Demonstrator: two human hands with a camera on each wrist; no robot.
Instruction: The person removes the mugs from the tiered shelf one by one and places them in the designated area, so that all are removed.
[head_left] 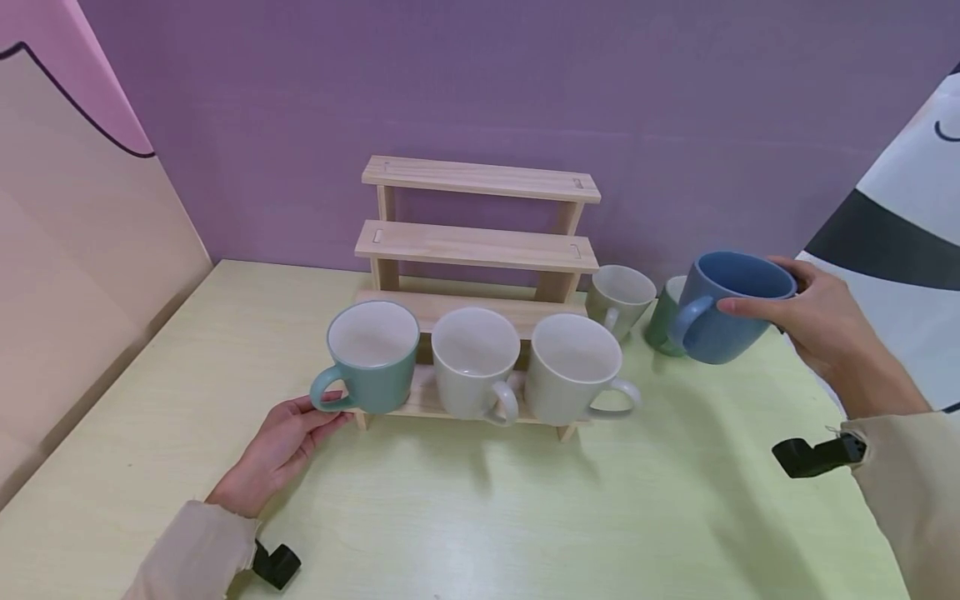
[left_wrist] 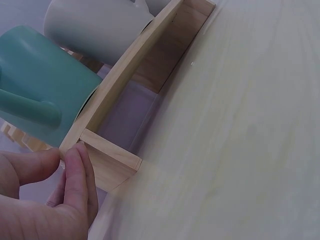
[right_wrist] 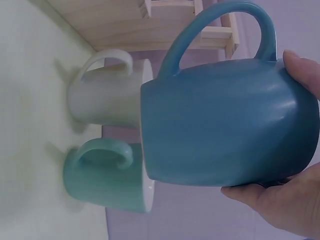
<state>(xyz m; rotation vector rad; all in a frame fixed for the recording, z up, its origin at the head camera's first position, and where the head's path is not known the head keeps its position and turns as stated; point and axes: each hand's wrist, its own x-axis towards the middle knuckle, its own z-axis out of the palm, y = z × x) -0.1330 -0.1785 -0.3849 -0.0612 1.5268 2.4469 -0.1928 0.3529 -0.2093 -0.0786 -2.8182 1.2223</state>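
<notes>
My right hand (head_left: 836, 329) grips a blue mug (head_left: 726, 321) in the air above the right side of the table, its handle pointing left. My left hand (head_left: 285, 450) pinches the left end of the lowest step of a wooden tiered shelf (head_left: 480, 254); the left wrist view shows thumb and fingers (left_wrist: 76, 175) at that corner. Along this step stand a teal mug (head_left: 378, 379), a white mug (head_left: 472, 367) with its handle forward, and another white mug (head_left: 570, 375) with its handle to the right.
Behind the shelf's right end stand an off-white mug (head_left: 617, 304) and a green mug (head_left: 663, 321), the latter partly hidden by the blue mug. The upper steps bear no mugs. A purple wall (head_left: 480, 75) rises behind the pale table (head_left: 480, 533).
</notes>
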